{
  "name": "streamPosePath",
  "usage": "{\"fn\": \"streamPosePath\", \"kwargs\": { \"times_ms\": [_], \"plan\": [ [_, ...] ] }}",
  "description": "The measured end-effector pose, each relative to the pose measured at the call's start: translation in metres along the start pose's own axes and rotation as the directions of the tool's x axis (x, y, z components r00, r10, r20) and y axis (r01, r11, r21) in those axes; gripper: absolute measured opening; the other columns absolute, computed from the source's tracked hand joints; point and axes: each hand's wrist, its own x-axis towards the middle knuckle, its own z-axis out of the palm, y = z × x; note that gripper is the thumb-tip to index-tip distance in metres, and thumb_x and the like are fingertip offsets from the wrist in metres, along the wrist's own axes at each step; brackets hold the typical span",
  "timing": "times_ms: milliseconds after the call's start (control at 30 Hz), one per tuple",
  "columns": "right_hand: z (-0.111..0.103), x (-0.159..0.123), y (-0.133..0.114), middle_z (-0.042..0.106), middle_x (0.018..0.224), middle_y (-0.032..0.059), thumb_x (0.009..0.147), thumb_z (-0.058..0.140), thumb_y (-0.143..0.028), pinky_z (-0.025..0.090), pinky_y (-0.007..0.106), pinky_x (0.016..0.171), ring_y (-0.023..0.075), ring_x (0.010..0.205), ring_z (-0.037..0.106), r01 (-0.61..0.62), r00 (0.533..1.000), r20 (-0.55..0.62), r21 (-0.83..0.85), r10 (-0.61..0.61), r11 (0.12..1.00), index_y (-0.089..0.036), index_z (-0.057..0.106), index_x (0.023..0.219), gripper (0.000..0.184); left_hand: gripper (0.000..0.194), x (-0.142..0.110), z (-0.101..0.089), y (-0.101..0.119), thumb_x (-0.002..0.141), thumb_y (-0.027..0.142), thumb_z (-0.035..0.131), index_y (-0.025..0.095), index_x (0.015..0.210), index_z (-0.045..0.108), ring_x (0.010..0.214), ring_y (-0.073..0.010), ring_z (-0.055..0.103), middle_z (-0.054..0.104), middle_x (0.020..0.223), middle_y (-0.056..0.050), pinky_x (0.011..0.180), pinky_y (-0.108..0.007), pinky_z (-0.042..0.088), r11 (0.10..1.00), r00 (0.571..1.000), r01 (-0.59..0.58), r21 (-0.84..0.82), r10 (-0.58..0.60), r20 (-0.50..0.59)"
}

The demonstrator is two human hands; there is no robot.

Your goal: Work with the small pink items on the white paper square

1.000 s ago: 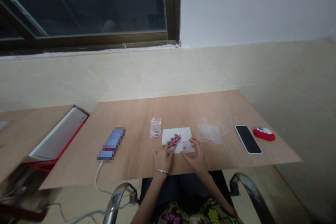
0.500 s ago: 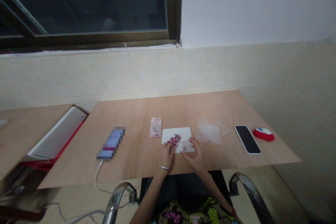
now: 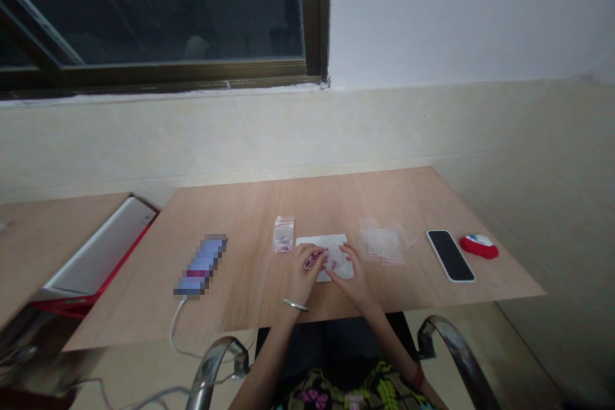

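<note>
A white sheet (image 3: pixel 317 241) lies on the wooden table (image 3: pixel 408 198) near its front edge, with a small heap of pink pieces (image 3: pixel 313 261) on it. My left hand (image 3: pixel 302 275) reaches over the heap, fingers curled onto the pieces. My right hand (image 3: pixel 354 275) rests on the sheet's right part, fingertips pinching a small clear bag (image 3: pixel 339 261). What the left fingers hold is too small to make out.
A small filled zip bag (image 3: pixel 284 234) lies left of the sheet. A pile of empty clear bags (image 3: pixel 383 243) lies to the right, then a black phone (image 3: pixel 450 255) and a red object (image 3: pixel 478 246). A charging phone (image 3: pixel 200 266) and a red-white box (image 3: pixel 98 253) sit at left.
Both hands have moved forward onto the white sheet; my left hand now covers the heap of pink pieces, which lay open before.
</note>
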Motion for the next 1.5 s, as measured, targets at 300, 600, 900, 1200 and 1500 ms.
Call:
{"fn": "streamPosePath", "kwargs": {
  "times_ms": [300, 600, 900, 1200, 1500],
  "plan": [
    [0.002, 0.026, -0.017, 0.054, 0.117, 0.0097, 0.065, 0.071, -0.035, 0.048, 0.039, 0.083, 0.0249, 0.108, 0.052, -0.031, 1.0, -0.004, 0.085, 0.031, 0.996, -0.022, 0.053, 0.111, 0.052, 0.023, 0.008, 0.002, -0.021, 0.086, 0.027, 0.047, 0.021, 0.103, 0.061, 0.097, -0.0186, 0.058, 0.063, 0.103, -0.006, 0.086, -0.034, 0.046, 0.99, 0.992, 0.096, 0.103, -0.087, -0.094],
    [-0.009, 0.041, -0.021, 0.053, 0.12, 0.0097, 0.063, 0.073, -0.037, 0.047, 0.038, 0.083, 0.0237, 0.108, 0.051, -0.022, 0.997, -0.071, 0.1, 0.029, 0.995, -0.021, 0.053, 0.114, 0.057, 0.023, -0.032, 0.025, -0.106, 0.085, 0.023, 0.047, 0.019, 0.1, 0.063, 0.101, -0.02, 0.058, 0.065, 0.107, -0.007, 0.091, -0.039, 0.043, 0.926, 0.974, 0.159, 0.344, -0.204, 0.1],
    [-0.012, 0.04, -0.018, 0.055, 0.116, 0.0104, 0.064, 0.072, -0.039, 0.047, 0.039, 0.083, 0.024, 0.105, 0.053, -0.079, 0.994, -0.059, 0.144, 0.088, 0.986, -0.021, 0.052, 0.116, 0.059, 0.025, -0.037, 0.027, -0.116, 0.085, 0.02, 0.047, 0.021, 0.102, 0.064, 0.096, -0.0197, 0.06, 0.068, 0.102, -0.006, 0.089, -0.039, 0.044, 0.943, 0.982, 0.121, 0.311, -0.16, 0.104],
    [-0.013, 0.039, -0.014, 0.06, 0.109, 0.0091, 0.064, 0.072, -0.04, 0.048, 0.04, 0.084, 0.0221, 0.096, 0.059, -0.159, 0.987, 0.007, 0.226, 0.162, 0.961, -0.022, 0.052, 0.116, 0.059, 0.021, -0.042, 0.032, -0.132, 0.083, 0.028, 0.05, 0.017, 0.094, 0.065, 0.087, -0.0175, 0.063, 0.068, 0.092, -0.006, 0.084, -0.036, 0.048, 0.974, 0.977, 0.214, 0.069, -0.214, -0.01],
    [-0.012, 0.035, -0.006, 0.06, 0.111, 0.0089, 0.063, 0.073, -0.041, 0.048, 0.04, 0.083, 0.0237, 0.1, 0.057, -0.171, 0.985, 0.022, 0.198, 0.17, 0.965, -0.022, 0.054, 0.113, 0.057, 0.025, -0.044, 0.026, -0.13, 0.083, 0.032, 0.049, 0.017, 0.094, 0.065, 0.091, -0.019, 0.062, 0.069, 0.095, -0.007, 0.087, -0.039, 0.047, 0.967, 0.973, 0.229, 0.111, -0.231, 0.009]
  ]
}}
